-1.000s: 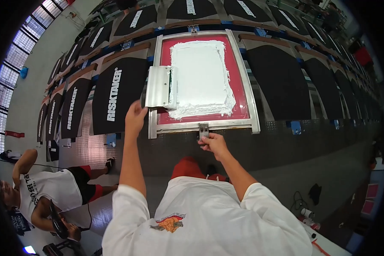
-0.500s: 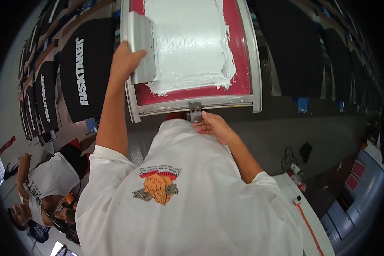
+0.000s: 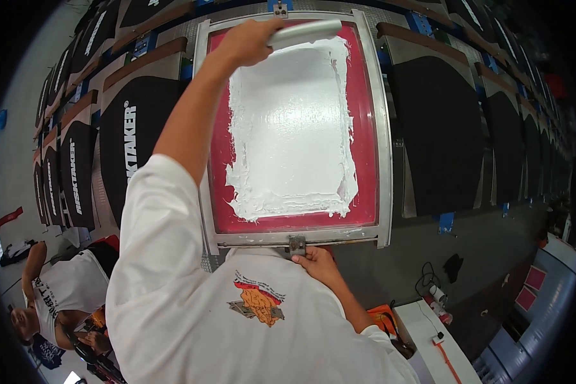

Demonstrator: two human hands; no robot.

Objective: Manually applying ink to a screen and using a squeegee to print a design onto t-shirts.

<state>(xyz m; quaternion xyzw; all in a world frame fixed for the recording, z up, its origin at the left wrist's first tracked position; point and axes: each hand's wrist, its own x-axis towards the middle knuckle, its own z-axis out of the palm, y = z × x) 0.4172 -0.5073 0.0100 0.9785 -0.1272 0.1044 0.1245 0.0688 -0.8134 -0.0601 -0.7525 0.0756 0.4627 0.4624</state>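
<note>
A screen-printing frame (image 3: 382,160) with silver rails and a magenta mesh lies before me. Thick white ink (image 3: 288,128) coats the mesh, ridged along its sides and near end. At the far end my left hand (image 3: 248,42) is closed around one end of a silver squeegee (image 3: 308,33), which lies crosswise over the ink's far edge. At the frame's near rail, my right hand (image 3: 318,264) pinches a small metal clamp (image 3: 297,245) between thumb and fingers; part of the fingers is hidden.
Black fabric panels on boards, such as the right one (image 3: 438,134), flank the frame; those on the left carry white lettering. A person (image 3: 73,281) is at the lower left. A white table (image 3: 429,339) with an orange cord stands at lower right.
My left hand has carried the squeegee from the screen's left side to its far end and turned it crosswise. My right hand stays at the clamp. The view has shifted, showing the whole frame.
</note>
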